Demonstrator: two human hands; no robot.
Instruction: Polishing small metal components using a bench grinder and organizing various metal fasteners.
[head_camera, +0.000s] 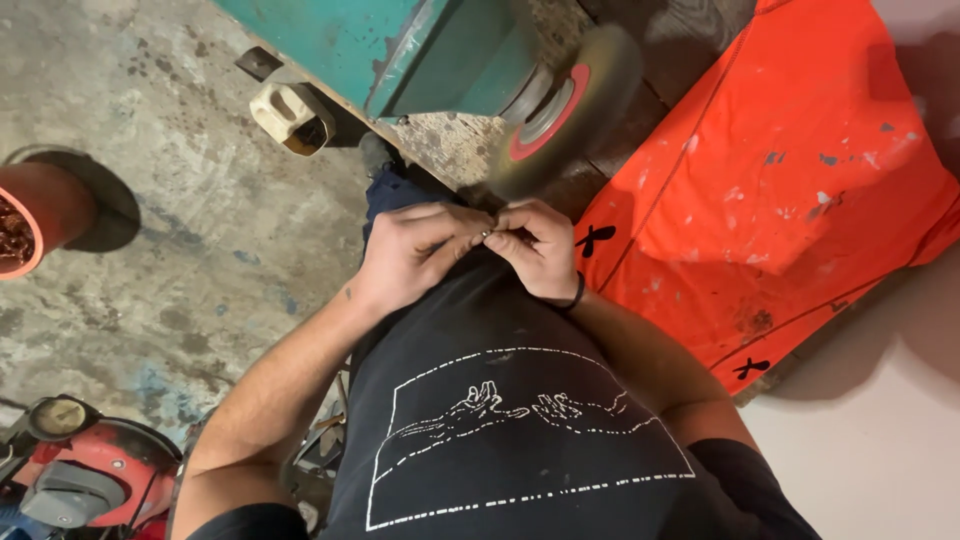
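My left hand and my right hand meet in front of my chest, both pinched on a small metal piece between the fingertips. The piece sits just below the rim of a spinning buffing wheel with a red hub, mounted on a teal machine. Whether the piece touches the wheel I cannot tell. A dark band circles my right wrist. My black shirt with a white line drawing fills the lower middle.
An orange paint-spattered cloth covers something to the right. A red bucket stands at the left edge on the stained concrete floor. A red machine with a gauge lies lower left. A cream plastic part hangs under the machine.
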